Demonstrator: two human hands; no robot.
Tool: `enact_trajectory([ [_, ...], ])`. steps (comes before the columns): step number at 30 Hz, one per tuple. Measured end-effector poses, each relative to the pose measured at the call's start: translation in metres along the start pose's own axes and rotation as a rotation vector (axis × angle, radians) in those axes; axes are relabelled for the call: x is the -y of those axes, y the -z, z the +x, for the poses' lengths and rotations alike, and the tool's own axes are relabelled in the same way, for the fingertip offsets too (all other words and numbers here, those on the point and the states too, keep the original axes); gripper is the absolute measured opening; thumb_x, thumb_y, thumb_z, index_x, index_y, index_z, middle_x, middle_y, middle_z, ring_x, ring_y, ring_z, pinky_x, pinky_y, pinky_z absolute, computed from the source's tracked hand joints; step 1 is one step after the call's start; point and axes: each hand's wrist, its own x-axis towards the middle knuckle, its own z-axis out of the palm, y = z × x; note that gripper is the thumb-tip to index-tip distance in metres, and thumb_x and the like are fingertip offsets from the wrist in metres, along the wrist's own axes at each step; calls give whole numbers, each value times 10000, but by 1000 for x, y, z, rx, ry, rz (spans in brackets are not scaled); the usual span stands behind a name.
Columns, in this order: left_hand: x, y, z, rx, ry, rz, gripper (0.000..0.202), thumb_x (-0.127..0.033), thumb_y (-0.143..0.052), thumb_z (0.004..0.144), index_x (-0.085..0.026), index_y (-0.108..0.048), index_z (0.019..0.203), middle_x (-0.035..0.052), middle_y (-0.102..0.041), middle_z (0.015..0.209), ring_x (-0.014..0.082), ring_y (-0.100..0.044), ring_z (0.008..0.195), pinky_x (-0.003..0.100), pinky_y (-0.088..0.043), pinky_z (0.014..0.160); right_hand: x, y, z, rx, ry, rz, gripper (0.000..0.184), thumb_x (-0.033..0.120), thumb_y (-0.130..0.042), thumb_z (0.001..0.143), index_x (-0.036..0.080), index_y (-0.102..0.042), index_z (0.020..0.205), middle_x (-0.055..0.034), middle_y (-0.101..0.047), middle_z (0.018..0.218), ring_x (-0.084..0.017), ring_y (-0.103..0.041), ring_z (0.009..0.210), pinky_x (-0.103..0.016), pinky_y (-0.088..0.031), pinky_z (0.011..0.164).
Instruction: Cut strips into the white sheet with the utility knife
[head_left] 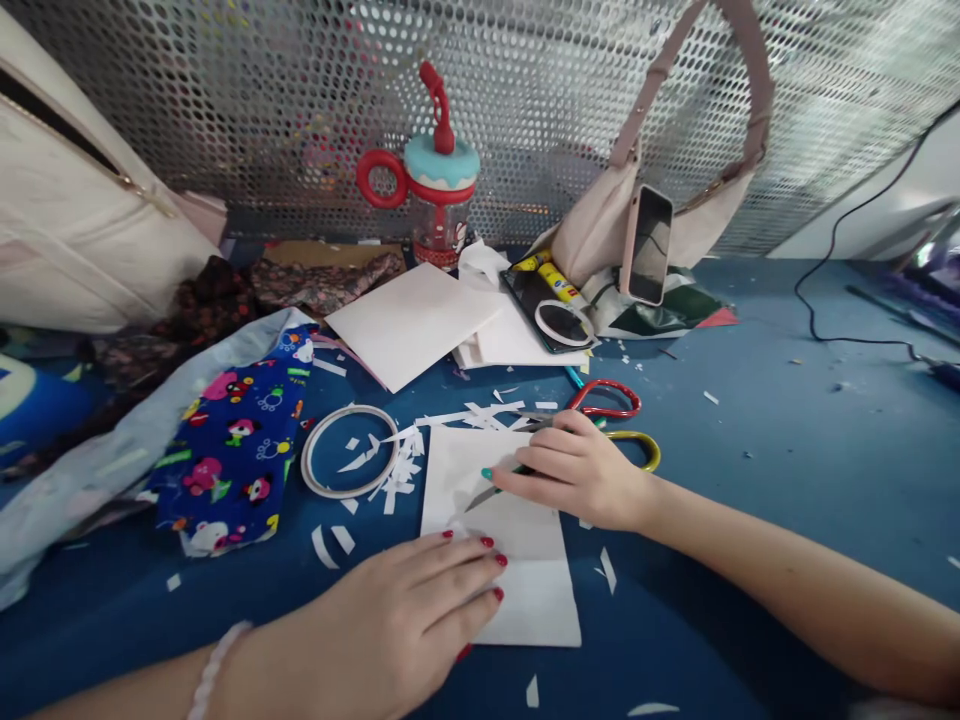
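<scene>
My left hand [409,610] lies flat, fingers stretched out, over the lower left of a white sheet of paper [510,605], pressing on it. My right hand [581,470] is closed around the middle of a pair of opened scissors [636,448]. Their red and yellow handle loops stick out to the right of the hand. One pointed blade reaches down-left from beneath the fingers onto the paper; the other shows behind the hand. The scissors' pivot is hidden by my fingers. A roll of white tape [307,460] lies left of the sheet, beside a pile of paper scraps [405,465].
Behind are white cards [416,318], a cup with a straw [442,180], a phone [646,245] against a bag [600,220], and another tape roll [564,323]. A blue patterned cloth [240,440] lies left. A cable [806,300] runs along the right. Scraps dot the table [750,420].
</scene>
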Motion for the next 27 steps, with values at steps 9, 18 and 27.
enact_trajectory([
  [9,0,-11,-4,-38,68,-58,300,-162,-417,1064,-154,-678,1212,28,-693,1318,162,-641,1205,300,-459,1121,-6,-5,-2,-16,-83,37,228,107,-531,985,242,-680,1093,6,-688,893,-139,-557,869,-361,-329,902],
  [18,-1,-9,-4,-42,71,-67,295,-153,-427,1064,-166,-704,1164,13,-708,1290,152,-636,1195,293,-476,1113,-5,-1,-4,39,-118,53,255,98,-537,973,265,-690,1089,16,-692,914,-138,-566,877,-364,-336,929],
  [27,0,-5,-3,3,50,-42,335,-156,-375,1081,-171,-686,1205,2,-697,1311,148,-640,1198,291,-472,1108,-5,0,-4,21,-121,56,244,97,-504,989,255,-668,1077,18,-699,898,-140,-568,890,-355,-346,925],
])
